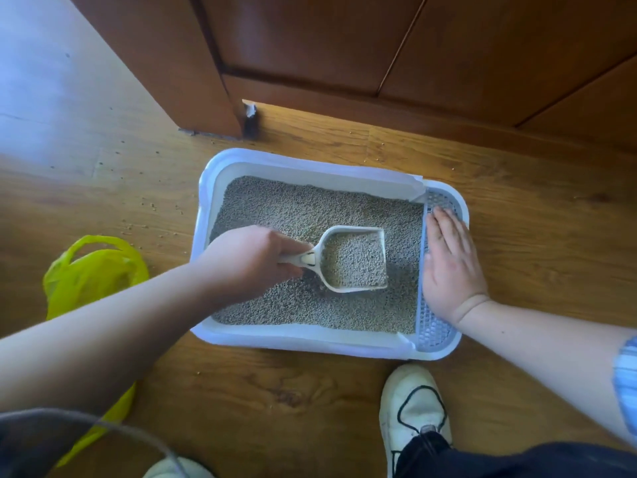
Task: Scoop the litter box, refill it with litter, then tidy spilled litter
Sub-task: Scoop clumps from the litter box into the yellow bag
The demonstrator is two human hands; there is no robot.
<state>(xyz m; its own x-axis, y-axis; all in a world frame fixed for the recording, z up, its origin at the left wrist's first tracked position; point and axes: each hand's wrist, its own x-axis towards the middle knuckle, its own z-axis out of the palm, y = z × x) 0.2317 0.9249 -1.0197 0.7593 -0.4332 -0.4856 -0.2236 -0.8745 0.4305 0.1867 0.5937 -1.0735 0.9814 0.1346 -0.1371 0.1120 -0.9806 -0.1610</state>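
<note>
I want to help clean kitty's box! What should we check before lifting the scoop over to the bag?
1. Left hand grips the scoop by its handle: ok.
2. Scoop holds litter: ok.
3. Right hand presses flat on the litter box grate, steadying it: ok.
4. Yellow bag mouth open: cannot tell.
5. Floor free of spilled litter: not ok, grains lie left of the box.

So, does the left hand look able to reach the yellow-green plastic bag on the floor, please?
Probably yes: the yellow-green plastic bag lies on the wooden floor just beside the left forearm, nothing between them, though the left hand holds the loaded white plastic scoop.
</note>
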